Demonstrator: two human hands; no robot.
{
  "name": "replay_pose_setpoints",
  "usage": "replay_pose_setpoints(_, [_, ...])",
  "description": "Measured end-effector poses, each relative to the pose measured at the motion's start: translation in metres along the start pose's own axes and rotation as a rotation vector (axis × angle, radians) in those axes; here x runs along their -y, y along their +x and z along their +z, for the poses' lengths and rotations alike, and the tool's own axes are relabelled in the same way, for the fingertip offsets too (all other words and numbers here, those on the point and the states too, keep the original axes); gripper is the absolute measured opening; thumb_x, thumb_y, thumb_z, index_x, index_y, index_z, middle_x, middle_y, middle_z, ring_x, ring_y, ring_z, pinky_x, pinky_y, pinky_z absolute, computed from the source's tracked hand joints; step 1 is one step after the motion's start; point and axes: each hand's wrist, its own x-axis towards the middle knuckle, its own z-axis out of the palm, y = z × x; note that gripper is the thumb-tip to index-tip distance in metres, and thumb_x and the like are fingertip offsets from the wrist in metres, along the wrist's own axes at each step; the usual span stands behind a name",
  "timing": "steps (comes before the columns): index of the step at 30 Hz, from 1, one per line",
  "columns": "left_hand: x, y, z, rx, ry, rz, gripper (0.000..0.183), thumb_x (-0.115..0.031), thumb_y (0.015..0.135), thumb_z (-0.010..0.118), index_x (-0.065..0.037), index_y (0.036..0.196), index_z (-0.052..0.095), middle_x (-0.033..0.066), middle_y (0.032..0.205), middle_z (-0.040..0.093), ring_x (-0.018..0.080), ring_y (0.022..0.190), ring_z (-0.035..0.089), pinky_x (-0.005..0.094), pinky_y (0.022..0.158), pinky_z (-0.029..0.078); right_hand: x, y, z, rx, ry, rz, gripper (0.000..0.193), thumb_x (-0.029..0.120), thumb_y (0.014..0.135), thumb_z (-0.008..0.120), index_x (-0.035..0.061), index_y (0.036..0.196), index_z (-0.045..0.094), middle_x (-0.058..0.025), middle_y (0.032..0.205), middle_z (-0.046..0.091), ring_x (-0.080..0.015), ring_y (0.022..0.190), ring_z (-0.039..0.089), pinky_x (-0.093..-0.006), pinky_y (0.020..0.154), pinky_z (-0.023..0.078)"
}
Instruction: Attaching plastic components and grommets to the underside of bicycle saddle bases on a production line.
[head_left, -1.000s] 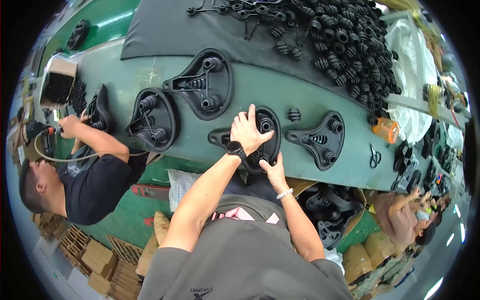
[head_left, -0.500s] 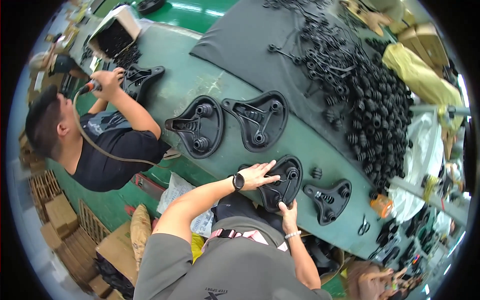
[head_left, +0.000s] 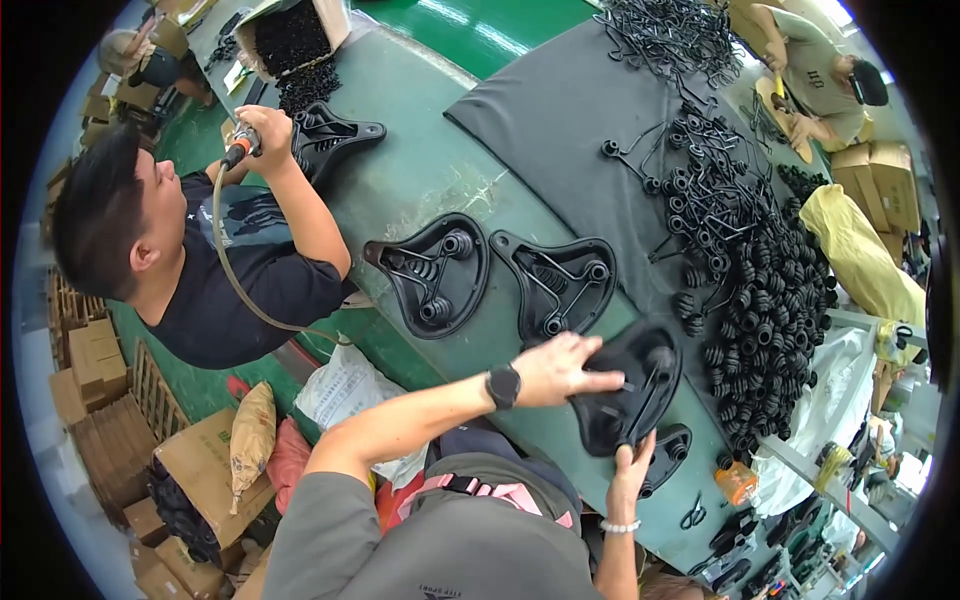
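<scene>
Shifting from its earlier spot along the desk (head_left: 420, 185), the black saddle shell (head_left: 640, 398) is now covering part of another shell (head_left: 676, 456) just right of the right fingers. Within the head view, the left hand (head_left: 556, 372) is spreading its fingers over the shell's left side; their contact is hard to tell. The right hand (head_left: 628, 482), nearer the lower rim, is pinching that edge. From the left fingers, the broad end is reaching rightward; the narrow end is seemingly hiding beneath them. Just beyond them, a third shell (head_left: 540, 270) is lying open.
</scene>
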Motion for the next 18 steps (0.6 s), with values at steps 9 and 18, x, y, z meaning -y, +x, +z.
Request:
replay_pose_setpoints(9, [0.186,0.015,-0.151,-0.296,0.32,-0.611,0.101,-0.017,0.063,0.086,-0.017,0.154,0.042,0.0285,0.121,0.055,0.048,0.109,0.058,0.0509,0.096,0.051,0.047,0.061,0.031,0.018,-0.153,-0.152,0.066,0.023,0.095,0.073,-0.0004,0.15,0.044,-0.0154,0.146,0.051,-0.0273,0.134,0.052,-0.0404,0.113,0.04])
replay_pose_setpoints(18, [0.29,-0.075,-0.155,-0.303,0.503,-0.892,0.11,-0.026,0.066,0.089,-0.017,0.159,0.032,0.0255,0.118,0.057,0.0454,0.11,0.058,0.0499,0.097,0.05,-0.029,0.084,-0.072,0.254,-1.479,-0.228,0.104,0.045,0.065,0.09,-0.0009,0.146,0.046,-0.023,0.146,0.048,-0.042,0.142,0.04,-0.0566,0.121,0.025])
